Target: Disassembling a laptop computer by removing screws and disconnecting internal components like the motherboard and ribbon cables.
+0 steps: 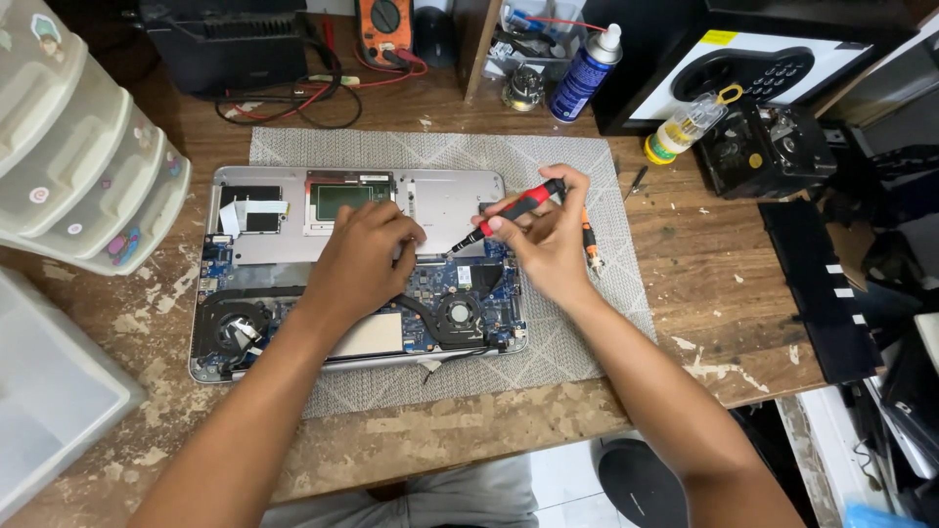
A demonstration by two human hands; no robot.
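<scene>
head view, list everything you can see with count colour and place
laptop: 1, silver, opened up, on mat
mat: 1, grey, desk centre
screwdriver: 1, red and black, in right hand
spray can: 1, blue, rear of desk
small bottle: 1, clear with yellow cap, rear right
multimeter: 1, orange, rear
drawer unit: 1, translucent white, left
desk: 1, brown wood
left hand: 1, resting on laptop's insides
right hand: 1, above laptop

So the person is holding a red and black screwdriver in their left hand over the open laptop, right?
Not quite. The head view shows the red and black screwdriver in the right hand, not the left. The left hand rests on the open laptop.
</scene>
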